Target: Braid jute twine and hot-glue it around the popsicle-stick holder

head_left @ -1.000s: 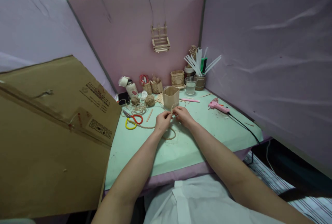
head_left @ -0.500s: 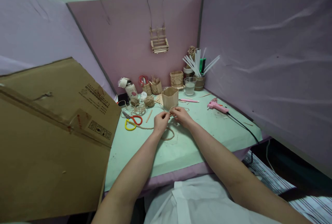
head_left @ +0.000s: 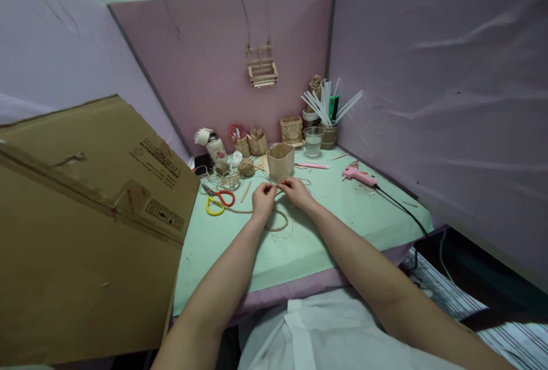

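My left hand (head_left: 264,198) and my right hand (head_left: 295,192) meet over the table, fingertips pinched close together on a twine cord (head_left: 280,227). The cord curls in a loop below the hands and runs left to the scissors (head_left: 221,201), which have red and yellow handles. Part of the cord is hidden by my fingers. Just behind the hands stands an open container made of craft sticks (head_left: 280,161), with a wavy rim. A thin strand (head_left: 303,180) trails to the right of my right hand. A loose craft stick (head_left: 245,192) lies left of my left hand.
Balls of twine (head_left: 246,168) lie behind the scissors. A pink glue gun (head_left: 358,176) with a black cable rests at the right. Along the back are a clear cup (head_left: 314,143), stick-filled holders (head_left: 258,144) and a bottle (head_left: 216,147). A large cardboard box (head_left: 85,233) borders the left.
Both hands have shifted very slightly to the left, with their fingers still pinched on the cord. The container, scissors and glue gun have stayed put.
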{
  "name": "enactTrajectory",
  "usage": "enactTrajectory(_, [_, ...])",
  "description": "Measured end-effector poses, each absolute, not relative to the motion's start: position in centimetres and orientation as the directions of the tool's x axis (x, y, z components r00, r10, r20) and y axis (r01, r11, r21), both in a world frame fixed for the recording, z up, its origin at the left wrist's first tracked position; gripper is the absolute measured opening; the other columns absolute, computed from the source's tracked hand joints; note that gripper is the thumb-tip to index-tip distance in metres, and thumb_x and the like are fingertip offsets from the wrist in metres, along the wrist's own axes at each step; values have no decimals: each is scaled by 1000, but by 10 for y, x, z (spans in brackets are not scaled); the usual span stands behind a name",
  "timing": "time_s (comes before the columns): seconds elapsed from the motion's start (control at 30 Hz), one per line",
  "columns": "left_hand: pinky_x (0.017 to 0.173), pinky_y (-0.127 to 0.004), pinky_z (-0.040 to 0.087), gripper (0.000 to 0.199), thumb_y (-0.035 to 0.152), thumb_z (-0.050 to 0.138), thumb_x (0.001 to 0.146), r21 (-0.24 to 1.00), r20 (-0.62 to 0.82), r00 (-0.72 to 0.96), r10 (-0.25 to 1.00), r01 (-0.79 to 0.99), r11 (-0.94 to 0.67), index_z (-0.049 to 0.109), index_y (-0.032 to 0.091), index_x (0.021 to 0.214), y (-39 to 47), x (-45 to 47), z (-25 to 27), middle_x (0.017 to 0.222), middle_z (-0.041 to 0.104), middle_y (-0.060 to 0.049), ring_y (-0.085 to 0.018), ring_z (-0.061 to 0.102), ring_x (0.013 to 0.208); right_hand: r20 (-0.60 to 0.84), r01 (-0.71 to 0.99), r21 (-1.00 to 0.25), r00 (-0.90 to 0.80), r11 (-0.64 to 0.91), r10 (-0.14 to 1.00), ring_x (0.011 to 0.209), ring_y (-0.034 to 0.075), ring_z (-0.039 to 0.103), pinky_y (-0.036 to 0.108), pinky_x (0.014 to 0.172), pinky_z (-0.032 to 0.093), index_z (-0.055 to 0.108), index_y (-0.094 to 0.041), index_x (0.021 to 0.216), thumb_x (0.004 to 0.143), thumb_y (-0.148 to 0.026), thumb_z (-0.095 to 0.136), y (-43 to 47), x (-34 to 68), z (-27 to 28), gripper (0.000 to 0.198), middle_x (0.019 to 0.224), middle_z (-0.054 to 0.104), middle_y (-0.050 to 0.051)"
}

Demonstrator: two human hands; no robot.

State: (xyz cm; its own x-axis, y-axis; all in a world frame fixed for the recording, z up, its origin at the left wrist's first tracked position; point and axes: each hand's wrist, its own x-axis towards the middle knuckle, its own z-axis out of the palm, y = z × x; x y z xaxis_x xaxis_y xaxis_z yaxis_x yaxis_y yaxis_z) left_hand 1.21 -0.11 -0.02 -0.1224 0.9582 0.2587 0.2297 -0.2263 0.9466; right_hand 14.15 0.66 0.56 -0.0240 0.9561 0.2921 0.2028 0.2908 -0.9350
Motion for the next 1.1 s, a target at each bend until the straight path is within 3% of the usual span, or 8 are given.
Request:
enactTrajectory(0.4, [64,-25,38,10,25,60,70,973,192,-106,976,147,-175,63,16,67,1,13,-4,61,58,2,-13,50,62,281,190,-942,1,276,960,72,15,55,27,74,42,62,-19,66,73,-20,62,8,140,4,7,71,63,-1])
enactTrajectory(0.57, [66,-24,41,9,26,64,71,984,176,-96,980,28,-174,62,17,70,2,15,-4,67,60,2,-11,52,65,164,125,-979,13,161,986,60,13,50,25,58,39,61,-19,64,75,-30,63,7,141,-1,16,60,56,-2])
enactTrajectory(0.77, [54,-21,38,20,34,70,69,984,90,14,996,-154,-87,60,18,74,1,16,-1,66,56,1,-9,50,60,27,14,-999,-106,29,994,47,11,44,23,43,32,62,-18,67,74,-42,65,2,145,0,26,53,50,-1])
enactTrajectory(0.93, [52,-21,38,29,38,77,63,974,51,76,996,-224,-33,62,17,76,1,12,2,68,56,0,-9,51,61,103,16,-995,-40,103,994,52,12,46,23,48,35,62,-19,69,74,-42,62,2,143,3,24,57,53,-2])
enactTrajectory(1.1, [54,-21,38,32,41,78,62,975,88,10,996,-205,-85,67,17,81,2,12,-2,73,61,0,-9,50,63,284,132,-954,121,268,951,69,14,53,27,67,42,61,-20,71,70,-29,62,5,141,4,9,70,60,-1])
